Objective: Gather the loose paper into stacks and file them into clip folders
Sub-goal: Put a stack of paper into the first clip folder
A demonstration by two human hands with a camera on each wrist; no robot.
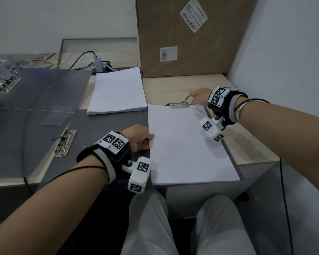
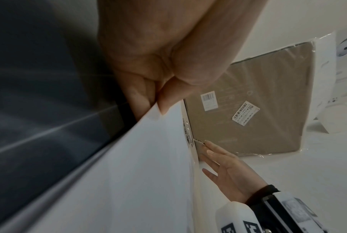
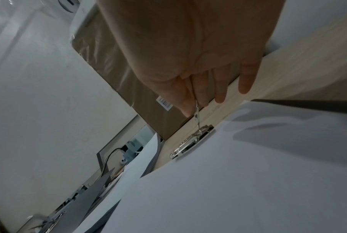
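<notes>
The left hand (image 1: 139, 138) pinched the left edge of a sheaf of white paper (image 1: 188, 144), thumb on top and fingers curled underneath, about midway along that edge; the left wrist view showed the thumb tip (image 2: 164, 102) pressed on the sheet's upper face with a finger below it. The sheaf lay on a dark grey clip folder (image 1: 233, 161) whose right margin showed as a thin strip beside the paper, near the front edge of the pale wooden desk (image 1: 173, 89). The paper's far edge sat right at the folder's metal clip (image 1: 179, 104), though whether it had gone beneath the clamp bar could not be told. The right hand (image 1: 199, 97) was at that far end, well apart from the left one, pinching the clip's thin wire lever (image 1: 187, 98) between thumb and forefinger; in the right wrist view the lever (image 3: 196, 110) ran up from the clip into the pinch while the other fingers (image 3: 246, 82) hung straight and held nothing. So each hand gripped at a different side of the sheaf: one on the paper itself, the other on the clip beyond it. A second stack of white paper (image 1: 118, 91) lay farther back and to the left, touched by neither hand. Another open folder (image 1: 26, 111) with its own clip (image 1: 65, 142) lay to the left, and a cardboard box (image 1: 188, 34) stood against the wall behind.
</notes>
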